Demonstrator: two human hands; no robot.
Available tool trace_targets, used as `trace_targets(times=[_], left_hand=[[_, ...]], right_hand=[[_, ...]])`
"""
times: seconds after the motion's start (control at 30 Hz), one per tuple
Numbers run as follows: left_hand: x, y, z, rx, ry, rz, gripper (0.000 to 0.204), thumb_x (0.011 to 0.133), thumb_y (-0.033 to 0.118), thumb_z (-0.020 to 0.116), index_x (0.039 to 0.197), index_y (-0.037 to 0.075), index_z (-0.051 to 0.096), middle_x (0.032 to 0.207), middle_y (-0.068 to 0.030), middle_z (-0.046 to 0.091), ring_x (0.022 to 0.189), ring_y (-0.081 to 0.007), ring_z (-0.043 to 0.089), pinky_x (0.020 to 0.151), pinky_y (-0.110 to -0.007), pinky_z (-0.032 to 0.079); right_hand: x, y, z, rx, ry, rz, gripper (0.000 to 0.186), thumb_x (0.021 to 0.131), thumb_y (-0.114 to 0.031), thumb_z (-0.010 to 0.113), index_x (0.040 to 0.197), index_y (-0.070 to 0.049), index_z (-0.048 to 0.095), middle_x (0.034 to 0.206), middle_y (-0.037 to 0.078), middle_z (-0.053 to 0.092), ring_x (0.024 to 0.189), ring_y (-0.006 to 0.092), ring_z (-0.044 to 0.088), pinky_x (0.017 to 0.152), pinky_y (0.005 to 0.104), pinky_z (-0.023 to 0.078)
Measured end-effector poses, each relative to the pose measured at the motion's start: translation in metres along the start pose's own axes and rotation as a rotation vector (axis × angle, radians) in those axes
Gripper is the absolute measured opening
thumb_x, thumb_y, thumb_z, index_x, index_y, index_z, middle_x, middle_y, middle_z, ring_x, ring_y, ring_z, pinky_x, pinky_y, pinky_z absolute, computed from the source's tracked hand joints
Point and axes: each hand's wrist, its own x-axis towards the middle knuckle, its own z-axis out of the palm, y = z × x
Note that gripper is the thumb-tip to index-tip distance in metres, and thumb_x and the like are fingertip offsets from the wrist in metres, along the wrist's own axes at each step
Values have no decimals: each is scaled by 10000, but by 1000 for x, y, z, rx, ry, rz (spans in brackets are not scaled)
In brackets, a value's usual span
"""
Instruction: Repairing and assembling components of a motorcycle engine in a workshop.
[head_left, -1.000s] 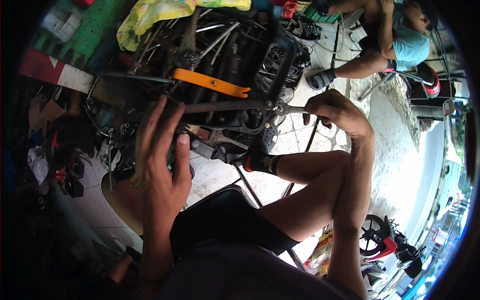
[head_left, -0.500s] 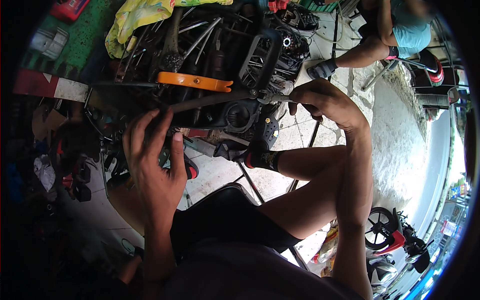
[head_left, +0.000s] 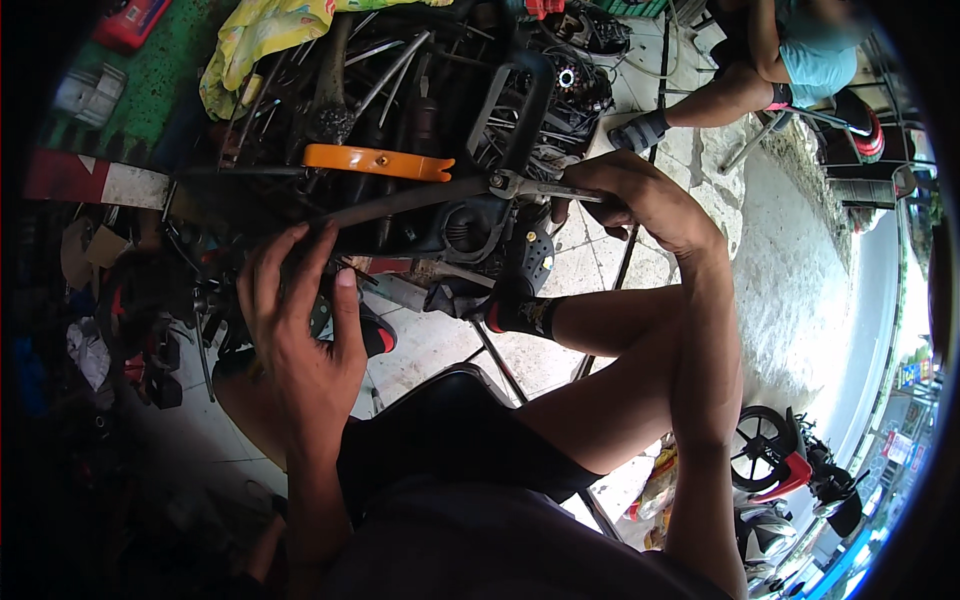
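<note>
In my right hand, closed around its handle, is a metal wrench. The wrench's head sits at a bolt on the right end of a long dark metal bar. My left hand is at the bar's other end, fingers stretched and thumb apart. Its fingertips meet or nearly meet the bar; exact contact is unclear. Behind the bar, an orange curved pry tool lies across a black tool tray full of dark tools.
A yellow patterned cloth and a green stained surface lie at the far left. Dark tangled parts stand behind the tray. Another person sits at the far right. A red and black motorcycle is at the right.
The wrench has shifted left and turned a little, its head now overlapping the bolt. My left hand keeps nearly the same pose. The whole view has shifted slightly.
</note>
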Motion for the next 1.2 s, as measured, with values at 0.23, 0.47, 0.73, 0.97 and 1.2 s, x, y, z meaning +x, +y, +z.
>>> trace_targets(times=[0.23,0.47,0.73,0.97,1.2], left_hand=[[-2,0,-1,22,-2,4,332,931,161,593,1243,70,662,1308,-106,535,1255,-319,467,1055,-474,399],[-4,-1,0,13,-3,2,334,935,172,589,1245,72,663,1320,-99,526,1263,-309,464,1057,-465,403],[-4,0,0,11,-18,-26,337,950,185,571,1255,69,658,1329,-99,521,1280,-300,448,1066,-463,393],[-3,-1,1,20,-13,3,334,959,191,563,1255,66,657,1322,-99,528,1270,-299,455,1062,-460,395],[-3,0,1,47,-17,-8,332,975,217,548,1256,78,659,1322,-92,534,1275,-301,457,1075,-470,391]], right_hand=[[4,-2,4,5,-131,111,583,1033,-438,268,1008,-40,693,977,30,721,719,117,545,603,251,453],[-3,-16,15,-54,-96,235,764,1018,-614,156,981,-107,726,967,14,673,772,159,504,737,289,465],[-7,-10,0,-82,-228,99,642,1051,-536,262,1013,-79,711,919,26,665,768,120,581,647,270,456],[-6,14,-10,-57,-247,-159,481,1035,-365,379,939,6,669,795,49,642,680,113,586,585,249,484],[-6,-1,-6,36,-250,47,562,1034,-441,319,989,-42,712,707,59,655,636,131,580,581,260,466]])
